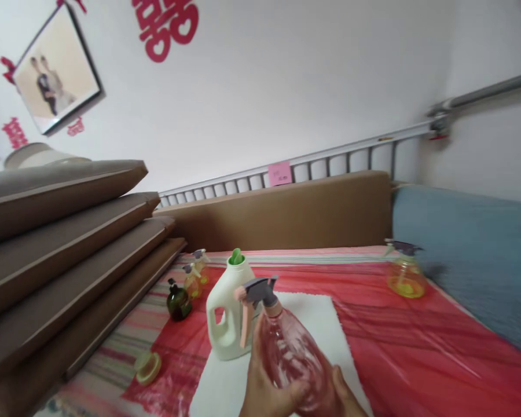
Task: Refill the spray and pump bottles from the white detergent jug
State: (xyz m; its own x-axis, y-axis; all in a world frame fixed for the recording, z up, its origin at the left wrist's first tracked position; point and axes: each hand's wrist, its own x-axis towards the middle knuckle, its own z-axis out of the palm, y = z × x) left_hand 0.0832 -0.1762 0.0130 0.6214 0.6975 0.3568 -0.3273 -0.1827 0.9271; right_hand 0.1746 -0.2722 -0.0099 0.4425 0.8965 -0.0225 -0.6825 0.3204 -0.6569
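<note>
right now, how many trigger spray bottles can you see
4: clear pink plastic bottle in the left hand; round yellow-tinted clear bottle at far right; small yellow-tinted clear bottle near the stacked brown cushions, another yellow-tinted bottle just behind it. Others may be hidden.

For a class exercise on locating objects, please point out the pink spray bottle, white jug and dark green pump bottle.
Pink spray bottle [290,349]: head view, on its body.
White jug [233,294]: head view, on its upper body.
Dark green pump bottle [178,303]: head view, on its rounded body.
</note>
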